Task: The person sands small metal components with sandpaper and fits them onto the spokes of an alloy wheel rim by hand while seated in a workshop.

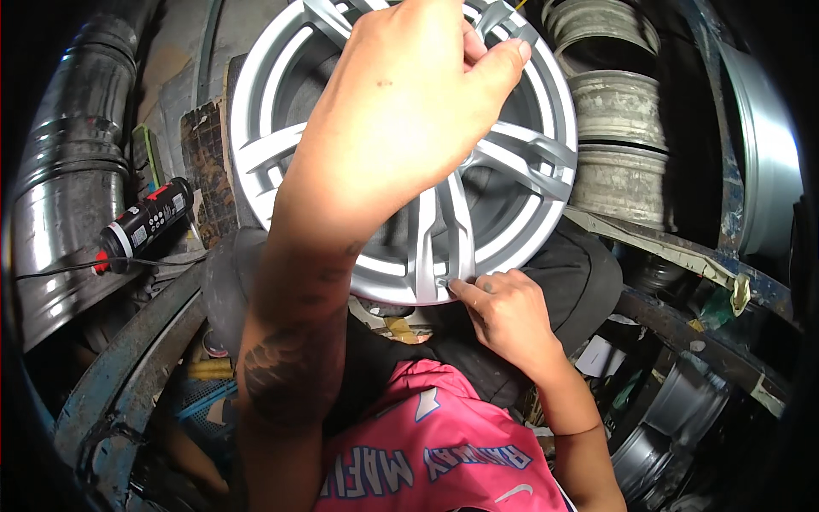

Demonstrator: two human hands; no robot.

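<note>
A silver multi-spoke alloy wheel (554, 192) lies face up across my dark-trousered legs. My left hand (409, 102) is raised over it, close to the camera, hiding much of the hub and upper spokes. Its thumb sticks out to the right, while most of its fingers are hidden behind the hand or cut off by the top edge. At the wheel's near edge, my right hand (509, 317) has its index fingertip against the outer end of a spoke. The other fingers are curled in; a small grey bit shows at that fingertip, too small to name.
A black and red cylindrical power tool (149, 224) with a cord lies at left, by shiny metal barrels (72, 188). Worn bare rims (618, 107) are stacked at right beside a blue metal frame (729, 196). Another rim (674, 427) stands at lower right; a blue basket (209, 410) sits at lower left.
</note>
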